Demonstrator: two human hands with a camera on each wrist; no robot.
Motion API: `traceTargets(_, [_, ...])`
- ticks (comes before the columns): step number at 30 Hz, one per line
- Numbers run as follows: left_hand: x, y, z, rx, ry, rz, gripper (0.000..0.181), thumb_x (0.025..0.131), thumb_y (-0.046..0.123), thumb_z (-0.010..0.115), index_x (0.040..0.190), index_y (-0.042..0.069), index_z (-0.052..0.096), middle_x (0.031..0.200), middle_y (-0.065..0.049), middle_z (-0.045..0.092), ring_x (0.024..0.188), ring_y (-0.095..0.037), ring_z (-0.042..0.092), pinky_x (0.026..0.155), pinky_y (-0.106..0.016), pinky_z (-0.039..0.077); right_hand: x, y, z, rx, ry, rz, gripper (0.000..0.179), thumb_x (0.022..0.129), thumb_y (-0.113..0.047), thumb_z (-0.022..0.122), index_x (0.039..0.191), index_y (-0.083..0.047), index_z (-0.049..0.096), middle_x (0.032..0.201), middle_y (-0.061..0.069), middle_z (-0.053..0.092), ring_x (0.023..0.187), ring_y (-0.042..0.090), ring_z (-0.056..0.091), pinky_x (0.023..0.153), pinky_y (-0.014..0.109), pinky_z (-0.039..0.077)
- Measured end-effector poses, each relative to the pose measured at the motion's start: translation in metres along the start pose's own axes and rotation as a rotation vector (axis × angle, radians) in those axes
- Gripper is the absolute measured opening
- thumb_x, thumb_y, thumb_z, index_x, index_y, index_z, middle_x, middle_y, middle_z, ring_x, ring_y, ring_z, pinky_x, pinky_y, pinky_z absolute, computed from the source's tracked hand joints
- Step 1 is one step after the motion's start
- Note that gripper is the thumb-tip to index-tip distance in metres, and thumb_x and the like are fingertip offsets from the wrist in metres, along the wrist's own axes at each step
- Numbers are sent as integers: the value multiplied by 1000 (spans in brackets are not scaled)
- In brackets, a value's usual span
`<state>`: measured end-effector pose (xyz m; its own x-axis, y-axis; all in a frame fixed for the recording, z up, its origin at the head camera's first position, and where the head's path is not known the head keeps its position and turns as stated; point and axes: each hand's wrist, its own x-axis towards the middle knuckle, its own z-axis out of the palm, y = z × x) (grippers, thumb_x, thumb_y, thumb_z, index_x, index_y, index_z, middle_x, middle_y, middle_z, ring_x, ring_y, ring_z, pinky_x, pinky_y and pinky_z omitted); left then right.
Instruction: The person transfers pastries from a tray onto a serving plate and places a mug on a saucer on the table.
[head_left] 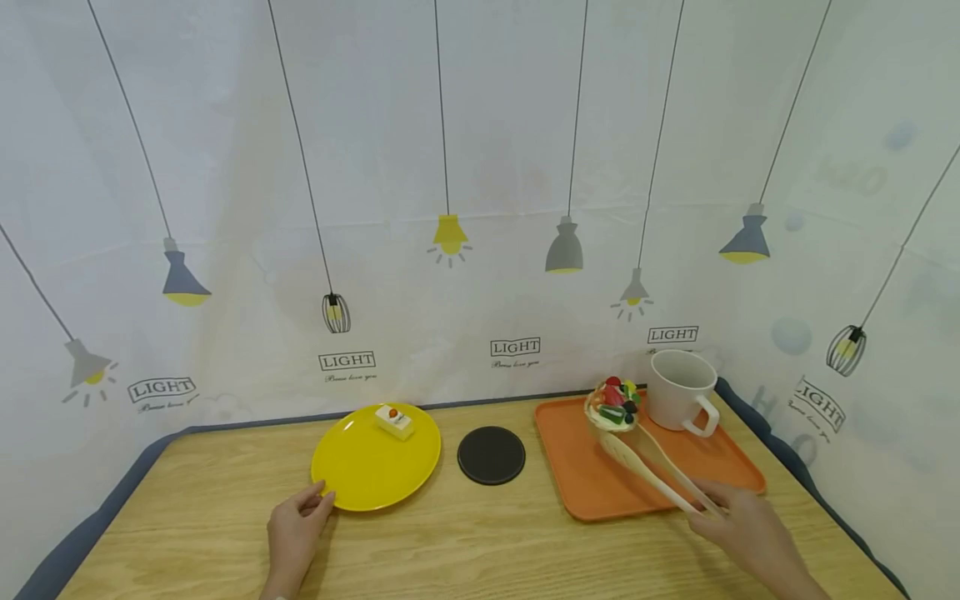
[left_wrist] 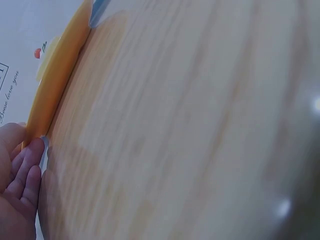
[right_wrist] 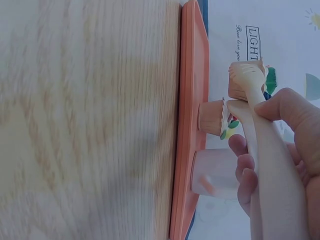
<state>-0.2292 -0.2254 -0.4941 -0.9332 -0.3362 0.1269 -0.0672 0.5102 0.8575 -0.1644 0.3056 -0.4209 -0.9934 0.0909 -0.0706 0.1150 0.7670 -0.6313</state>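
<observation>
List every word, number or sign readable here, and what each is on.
"LIGHT": boxed, five times across the backdrop.
"love you": script below it; first word unclear.
Pale lettering at the backdrop's right: too faint to read surely.
No lettering shows on the yellow plate, tongs, orange tray or mug.

Head view forward, downward, wrists low, close, tray (head_left: 576,468) in head and right wrist
</observation>
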Motion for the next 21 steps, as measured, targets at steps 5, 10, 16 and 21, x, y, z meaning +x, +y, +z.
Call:
traceTargets(5, [0, 0, 0, 4, 11, 16, 34, 89, 13, 63, 114, -10, 61, 94, -18, 66, 77, -14, 57, 57, -16, 47, 2, -4, 3, 5, 2, -3, 53, 80, -20, 66, 126, 4, 55, 86, 4, 66, 45, 14, 38, 41, 25, 33])
traceTargets(10, [1, 0, -1, 5, 3, 17, 34, 89, 12, 62, 115, -10, 60, 94, -18, 65, 78, -14, 57, 59, -13, 47, 4, -8, 6, -5, 9, -9, 53, 81, -21, 66, 125, 4, 54, 89, 4, 67, 51, 17, 43, 44, 26, 34])
traceTargets(16, [1, 1, -1, 8, 5, 15, 33, 89, 11, 63, 115, -10, 60, 94, -18, 64, 79, -16, 58, 60, -12, 46, 7, -14, 10, 27, 0, -13, 52, 82, -21, 67, 125, 5, 54, 95, 8, 68, 61, 16, 51, 49, 28, 40])
traceTargets(21, [1, 1, 0, 6, 10, 16, 33, 89, 11, 63, 114, -10, 61, 94, -19, 64, 79, -16, 60, 60, -13, 47, 8, -17, 14, 35, 11, -27, 50, 82, -19, 67, 125, 4, 55, 95, 8, 68, 60, 15, 51, 48, 28, 41])
